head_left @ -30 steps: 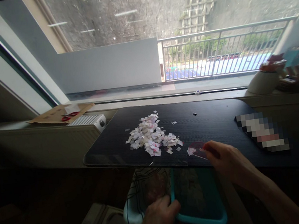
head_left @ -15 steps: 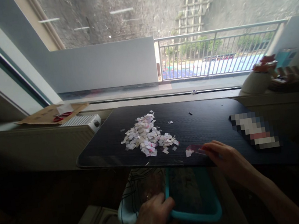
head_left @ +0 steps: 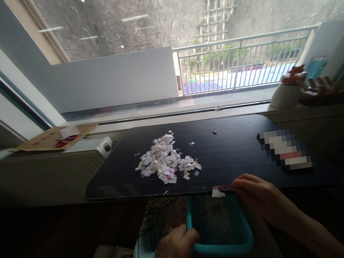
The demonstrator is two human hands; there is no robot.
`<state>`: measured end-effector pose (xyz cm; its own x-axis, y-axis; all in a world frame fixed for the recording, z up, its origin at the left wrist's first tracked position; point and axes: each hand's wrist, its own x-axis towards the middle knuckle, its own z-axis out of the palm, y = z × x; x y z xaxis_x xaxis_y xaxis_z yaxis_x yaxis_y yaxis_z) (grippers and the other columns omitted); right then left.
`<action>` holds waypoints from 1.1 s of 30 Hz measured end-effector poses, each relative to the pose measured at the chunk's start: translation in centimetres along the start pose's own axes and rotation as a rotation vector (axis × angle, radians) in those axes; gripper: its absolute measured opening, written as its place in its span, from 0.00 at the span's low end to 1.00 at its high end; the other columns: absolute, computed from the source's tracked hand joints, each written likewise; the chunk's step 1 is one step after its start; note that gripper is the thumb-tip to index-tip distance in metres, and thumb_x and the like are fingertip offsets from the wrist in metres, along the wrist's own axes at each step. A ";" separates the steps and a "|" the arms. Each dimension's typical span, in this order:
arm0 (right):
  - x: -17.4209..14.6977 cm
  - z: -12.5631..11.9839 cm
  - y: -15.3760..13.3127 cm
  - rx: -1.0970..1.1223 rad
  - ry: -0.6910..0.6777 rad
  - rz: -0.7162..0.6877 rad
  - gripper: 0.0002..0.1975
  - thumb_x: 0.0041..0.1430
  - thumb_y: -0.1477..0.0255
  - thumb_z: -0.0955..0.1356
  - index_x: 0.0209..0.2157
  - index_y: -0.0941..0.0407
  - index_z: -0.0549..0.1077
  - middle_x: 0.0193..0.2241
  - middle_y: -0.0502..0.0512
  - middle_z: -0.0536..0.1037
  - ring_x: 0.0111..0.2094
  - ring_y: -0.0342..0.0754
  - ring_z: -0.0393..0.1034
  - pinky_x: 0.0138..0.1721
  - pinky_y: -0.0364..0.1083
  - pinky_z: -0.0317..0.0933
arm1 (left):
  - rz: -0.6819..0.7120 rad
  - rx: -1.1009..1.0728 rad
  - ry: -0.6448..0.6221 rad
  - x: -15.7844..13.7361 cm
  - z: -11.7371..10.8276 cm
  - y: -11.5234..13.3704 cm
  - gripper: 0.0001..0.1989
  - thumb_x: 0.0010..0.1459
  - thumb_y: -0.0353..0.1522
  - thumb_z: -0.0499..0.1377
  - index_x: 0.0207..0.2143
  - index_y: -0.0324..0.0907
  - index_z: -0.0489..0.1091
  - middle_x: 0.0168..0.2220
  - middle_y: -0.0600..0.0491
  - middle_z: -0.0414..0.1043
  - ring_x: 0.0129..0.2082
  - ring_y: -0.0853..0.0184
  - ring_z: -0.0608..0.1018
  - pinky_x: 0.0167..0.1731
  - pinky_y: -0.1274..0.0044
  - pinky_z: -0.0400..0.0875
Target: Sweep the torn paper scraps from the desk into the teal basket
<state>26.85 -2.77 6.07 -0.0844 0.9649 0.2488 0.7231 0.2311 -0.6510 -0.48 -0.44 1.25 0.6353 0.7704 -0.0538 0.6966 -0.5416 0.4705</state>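
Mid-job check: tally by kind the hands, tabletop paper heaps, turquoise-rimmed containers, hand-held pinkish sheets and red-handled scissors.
Bare left hand and bare right hand: 2
Heap of small white and pinkish paper scraps: 1
Turquoise-rimmed rectangular plastic container: 1
Thin pinkish translucent sheet: 1
Red-handled scissors: 1
Total: 6

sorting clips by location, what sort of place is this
Seems to be an indoor room, perhaps in a home or office: a big window lies beyond the table, a radiator stands at left, and a railing shows outside.
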 end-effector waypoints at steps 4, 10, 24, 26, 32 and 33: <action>-0.6 -0.2 -0.1 -0.013 -0.001 0.009 0.11 0.64 0.70 0.58 0.41 0.53 0.70 0.39 0.55 0.72 0.39 0.46 0.68 0.40 0.43 0.62 | 0.017 0.008 -0.004 0.0 0.2 -0.1 0.07 0.46 0.25 0.56 0.29 0.45 0.65 0.31 0.56 0.67 0.33 0.65 0.71 0.30 0.77 0.58; -0.3 0.0 -0.6 -0.041 -0.011 0.020 0.11 0.64 0.69 0.58 0.40 0.53 0.70 0.36 0.53 0.72 0.36 0.45 0.68 0.38 0.43 0.62 | -0.018 0.043 -0.048 0.0 0.2 0.2 0.07 0.46 0.27 0.58 0.30 0.45 0.65 0.33 0.55 0.67 0.34 0.64 0.71 0.30 0.77 0.58; 4.5 3.5 -2.6 -0.164 0.088 0.040 0.10 0.62 0.71 0.60 0.38 0.54 0.72 0.33 0.51 0.73 0.32 0.45 0.68 0.33 0.43 0.59 | 0.009 0.091 -0.141 0.1 0.9 0.3 0.08 0.48 0.30 0.59 0.33 0.46 0.66 0.35 0.55 0.68 0.36 0.63 0.72 0.31 0.77 0.62; 4.4 3.6 -3.0 -0.143 0.049 0.021 0.10 0.62 0.71 0.59 0.38 0.53 0.71 0.33 0.51 0.73 0.32 0.44 0.68 0.33 0.43 0.59 | 0.013 0.089 -0.133 0.1 0.9 0.5 0.08 0.48 0.30 0.59 0.34 0.46 0.66 0.36 0.55 0.68 0.36 0.63 0.72 0.32 0.77 0.62; 4.4 3.8 -3.2 -0.211 0.111 0.054 0.10 0.62 0.71 0.59 0.39 0.55 0.71 0.33 0.53 0.72 0.33 0.46 0.68 0.33 0.44 0.58 | -0.001 0.101 -0.178 0.3 0.4 1.0 0.08 0.48 0.31 0.59 0.34 0.46 0.66 0.36 0.54 0.69 0.36 0.62 0.72 0.32 0.76 0.63; 4.3 4.1 -3.4 -0.207 0.100 0.041 0.11 0.62 0.71 0.59 0.38 0.55 0.71 0.33 0.52 0.72 0.33 0.46 0.67 0.33 0.44 0.58 | -0.003 0.106 -0.185 0.3 0.4 1.1 0.08 0.48 0.32 0.59 0.34 0.46 0.66 0.36 0.54 0.69 0.36 0.62 0.72 0.32 0.76 0.63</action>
<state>21.23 1.07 6.47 0.0090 0.9535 0.3011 0.8503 0.1512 -0.5040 0.63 -0.91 1.39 0.6767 0.7024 -0.2207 0.7237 -0.5792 0.3753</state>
